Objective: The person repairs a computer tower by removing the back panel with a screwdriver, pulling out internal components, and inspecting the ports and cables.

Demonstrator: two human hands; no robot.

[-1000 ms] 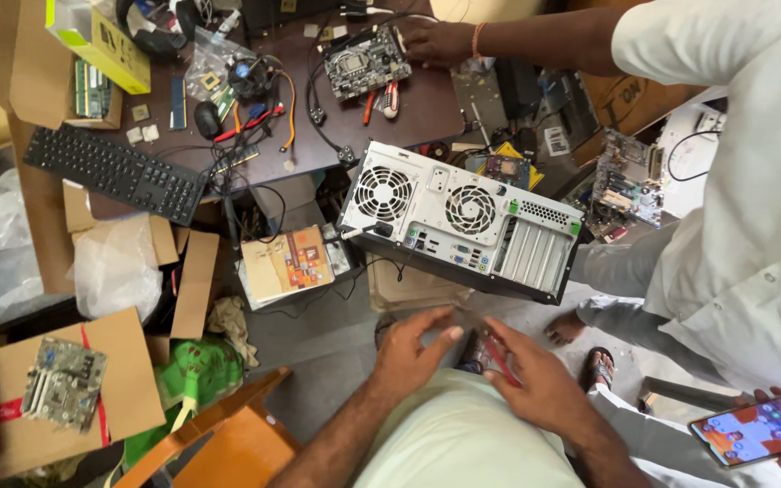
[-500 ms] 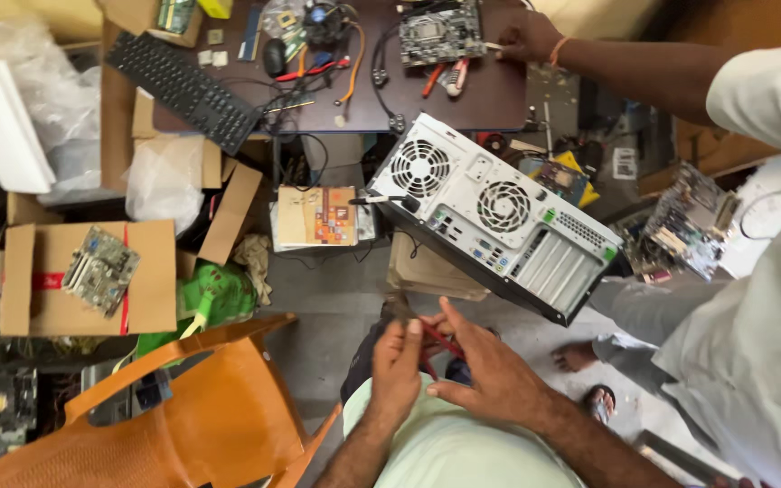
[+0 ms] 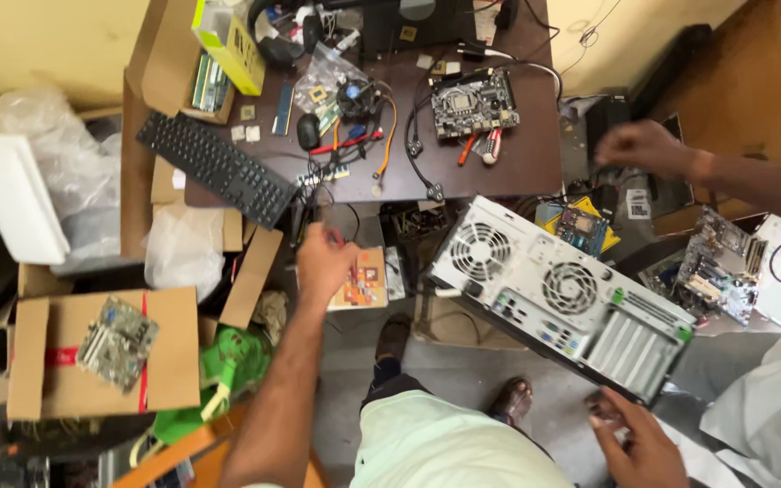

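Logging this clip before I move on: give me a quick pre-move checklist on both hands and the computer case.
1. Left hand free of tools: cannot tell, it is seen from the back.
2. Right hand at the computer case: ok, by its lower corner.
3. Case steady: not ok, tilted, resting partly on clutter.
4. Another person's hand clear of the case: ok, above it.
5. Keyboard secure on the desk: not ok, overhangs the edge.

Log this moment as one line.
left hand: reaching toward black keyboard | right hand: at grey metal computer case | co-worker's hand: above
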